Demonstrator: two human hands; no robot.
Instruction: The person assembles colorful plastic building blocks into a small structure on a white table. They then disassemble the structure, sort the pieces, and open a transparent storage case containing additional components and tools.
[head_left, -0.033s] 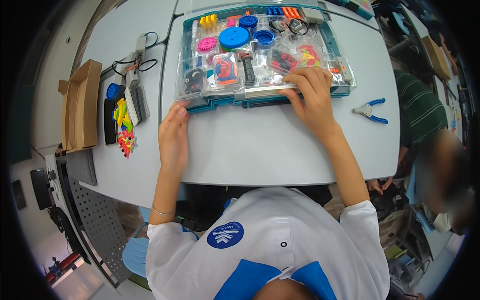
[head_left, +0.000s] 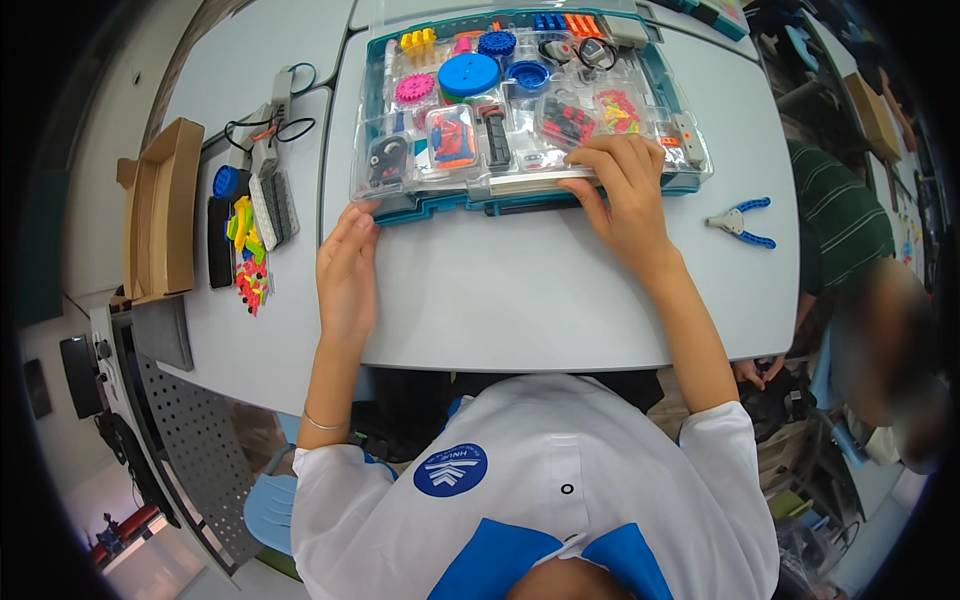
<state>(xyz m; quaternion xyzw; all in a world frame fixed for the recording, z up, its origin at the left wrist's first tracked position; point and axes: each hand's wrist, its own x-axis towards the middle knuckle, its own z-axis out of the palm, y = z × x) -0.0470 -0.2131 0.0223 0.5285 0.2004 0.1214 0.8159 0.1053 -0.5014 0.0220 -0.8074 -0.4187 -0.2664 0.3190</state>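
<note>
A teal storage box point(head_left: 425, 212) with a clear plastic lid lies across the far middle of the table. Through the lid show a large blue wheel point(head_left: 468, 75), a pink gear point(head_left: 414, 89), clear packs of small red and blue pieces, and several cables. My right hand point(head_left: 625, 195) grips the lid's front edge right of centre, fingers curled over the top and thumb at the front. At the box's near left corner, my left hand point(head_left: 347, 260) has its fingers together against the edge; its thumb is mostly hidden.
Blue-handled pliers point(head_left: 742, 222) lie on the table to the right. On the left are an open cardboard box point(head_left: 160, 215), yellow pieces point(head_left: 242, 225), small red pieces point(head_left: 253, 284), grey blocks with cables and a blue wheel. A person in a dark striped shirt point(head_left: 845, 215) is at the right.
</note>
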